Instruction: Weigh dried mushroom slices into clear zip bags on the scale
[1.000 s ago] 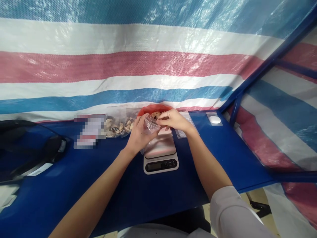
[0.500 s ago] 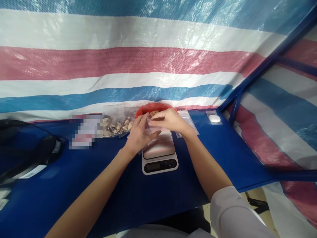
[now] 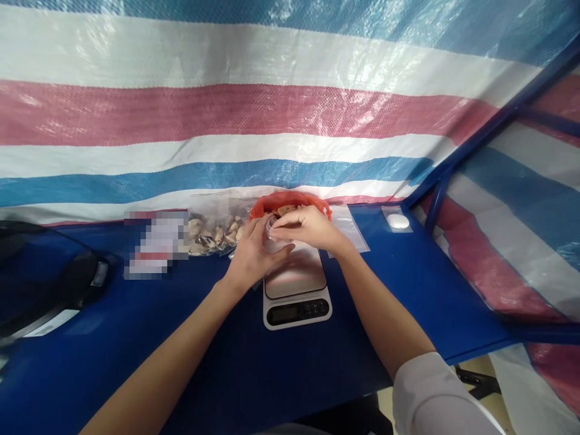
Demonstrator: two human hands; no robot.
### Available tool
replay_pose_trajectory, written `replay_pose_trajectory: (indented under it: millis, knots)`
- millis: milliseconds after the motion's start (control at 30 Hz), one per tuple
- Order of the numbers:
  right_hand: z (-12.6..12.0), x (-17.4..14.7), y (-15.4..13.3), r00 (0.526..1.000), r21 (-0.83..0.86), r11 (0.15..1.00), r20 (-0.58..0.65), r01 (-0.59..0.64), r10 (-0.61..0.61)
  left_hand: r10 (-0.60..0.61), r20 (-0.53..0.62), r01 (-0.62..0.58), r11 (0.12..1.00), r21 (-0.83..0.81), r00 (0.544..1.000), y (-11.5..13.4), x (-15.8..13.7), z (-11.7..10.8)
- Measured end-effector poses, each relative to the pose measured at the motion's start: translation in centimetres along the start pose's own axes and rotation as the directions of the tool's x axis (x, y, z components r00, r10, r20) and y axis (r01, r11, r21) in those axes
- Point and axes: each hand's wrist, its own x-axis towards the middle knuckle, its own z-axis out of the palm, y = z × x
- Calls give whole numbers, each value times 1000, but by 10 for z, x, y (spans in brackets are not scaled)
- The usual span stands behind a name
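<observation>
The digital scale (image 3: 296, 279) stands on the blue table (image 3: 357, 338), its control strip facing the wearer and its display dark. A small clear bag (image 3: 272, 245) is held above the scale's far left part, between both hands. The left hand (image 3: 254, 255) is at the scale's left edge, its fingers close together and its thumb spread away from them, the bag in between; how firmly the fingertips hold the film cannot be told. The right hand (image 3: 309, 228) is over the scale's far side, thumb and fingertips pinching the bag near its mouth. A red container (image 3: 321, 202) with brown pieces lies just beyond the scale, partly hidden by the hands. Left of the scale and farther back is a clear bag of brown pieces (image 3: 214, 235), with a pixelated sheet (image 3: 156, 244) beside it. Right of the scale lies a flat clear bag (image 3: 356, 232); farther right is a white oval object (image 3: 397, 221). A striped sheet (image 3: 217, 115) hangs behind the scale.
</observation>
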Motion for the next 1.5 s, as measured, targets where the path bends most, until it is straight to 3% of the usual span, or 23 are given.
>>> replay_pose_trajectory:
  millis: [133, 233, 433, 633, 867, 1100, 1367, 1500]
  knots:
    - [-15, -5, 5, 998, 108, 994, -59, 21, -14, -46, -24, 45, 999, -22, 999, 0, 1, -7]
    - [-33, -10, 13, 988, 73, 997, -155, -2, 14, -90, -39, 88, 995, -41, 995, 0, 5, -15]
    - [-48, -7, 27, 985, -212, 971, -158, -109, 76, -121, -65, 117, 991, -58, 991, 1, 19, -26]
    - [-43, 8, 35, 981, -575, 796, -153, -190, 124, -134, -45, 130, 988, -88, 990, 0, 29, -24]
    - [-20, 17, 45, 964, -731, 629, -225, -265, 144, -150, -22, 147, 984, -100, 989, 3, 28, -20]
    - [3, 22, 51, 939, -755, 558, -283, -344, 196, -130, -29, 126, 986, -105, 991, 0, 27, -16]
    - [4, 22, 52, 925, -776, 504, -300, -380, 235, -130, 0, 129, 983, -129, 991, 0, 27, -14]
    - [-2, 20, 49, 930, -759, 538, -302, -366, 208, -132, 15, 133, 982, -132, 991, -1, 26, -16]
